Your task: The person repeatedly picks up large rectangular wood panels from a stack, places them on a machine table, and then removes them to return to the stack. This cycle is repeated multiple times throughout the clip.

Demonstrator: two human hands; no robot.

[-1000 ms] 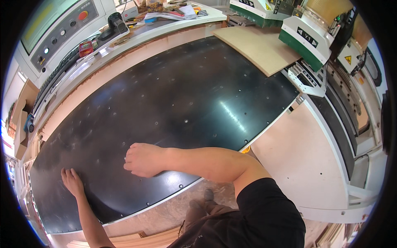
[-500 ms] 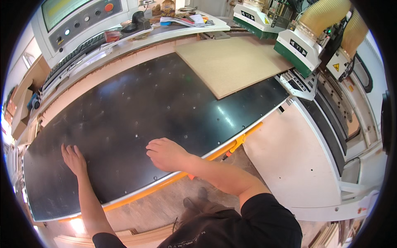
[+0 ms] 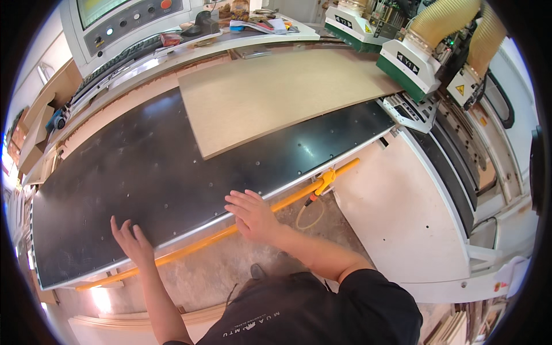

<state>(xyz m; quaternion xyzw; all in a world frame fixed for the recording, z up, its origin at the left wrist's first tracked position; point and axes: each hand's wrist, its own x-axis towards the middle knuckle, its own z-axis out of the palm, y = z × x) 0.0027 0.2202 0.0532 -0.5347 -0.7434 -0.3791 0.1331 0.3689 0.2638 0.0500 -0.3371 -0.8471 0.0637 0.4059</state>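
Note:
A large tan board (image 3: 276,95) lies on the far right part of the black machine table (image 3: 115,172), its right end close to the machine head. My left hand (image 3: 134,241) is over the table's near edge, fingers spread, with nothing in it. Farther right, my right hand (image 3: 253,215) hovers by the same edge, fingers stretched out and empty. Neither hand reaches the board. Whether the left fingertips touch the black surface, I cannot tell.
A yellow air gun (image 3: 326,180) hangs by the yellow rail (image 3: 224,233) along the near edge. White machine heads with green brushes (image 3: 408,80) stand at the right. A control panel (image 3: 123,26) is at the far left. Tools lie on the back ledge (image 3: 273,38).
The tan board reaches farther left across the black table than before. Both my hands have shifted right, toward the near edge, and my right fingers have straightened out.

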